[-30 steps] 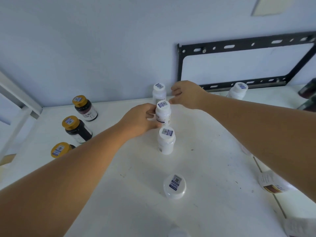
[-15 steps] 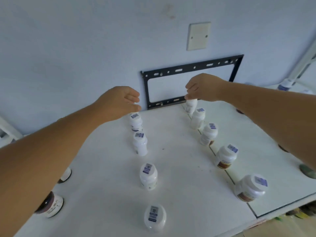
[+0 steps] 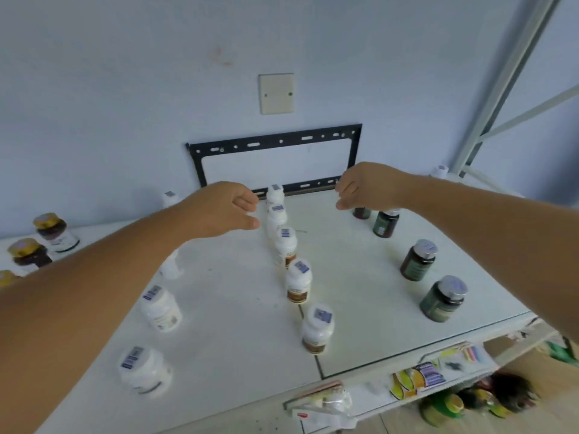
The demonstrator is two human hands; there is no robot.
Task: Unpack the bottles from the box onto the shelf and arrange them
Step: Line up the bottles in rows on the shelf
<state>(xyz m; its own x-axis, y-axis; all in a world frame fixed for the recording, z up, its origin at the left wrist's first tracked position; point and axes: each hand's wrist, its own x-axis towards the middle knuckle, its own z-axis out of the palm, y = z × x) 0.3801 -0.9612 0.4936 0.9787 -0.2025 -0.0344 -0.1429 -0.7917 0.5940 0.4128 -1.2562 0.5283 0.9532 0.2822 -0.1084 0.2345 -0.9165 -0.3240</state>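
Observation:
A row of several white bottles [image 3: 298,281] runs from the wall toward the front edge down the middle of the white shelf [image 3: 232,302]. A second row of white bottles [image 3: 159,308] stands to its left, partly behind my left arm. My left hand [image 3: 224,211] hovers above the shelf just left of the rearmost middle bottles, fingers loosely curled, holding nothing. My right hand [image 3: 365,186] hangs in the air to the right of that row, above dark bottles [image 3: 385,223], also empty. No box is in view.
Dark green and brown bottles [image 3: 418,261] stand along the right side. Gold-capped dark bottles [image 3: 53,230] line the far left. A black metal bracket [image 3: 275,142] is fixed to the wall behind. Coloured packets [image 3: 432,374] lie below the front edge. A white frame post [image 3: 488,98] rises at right.
The view has swung right and pulled back. My left hand has let go of a white bottle in the left row; both hands have lifted and now hover empty either side of the middle row.

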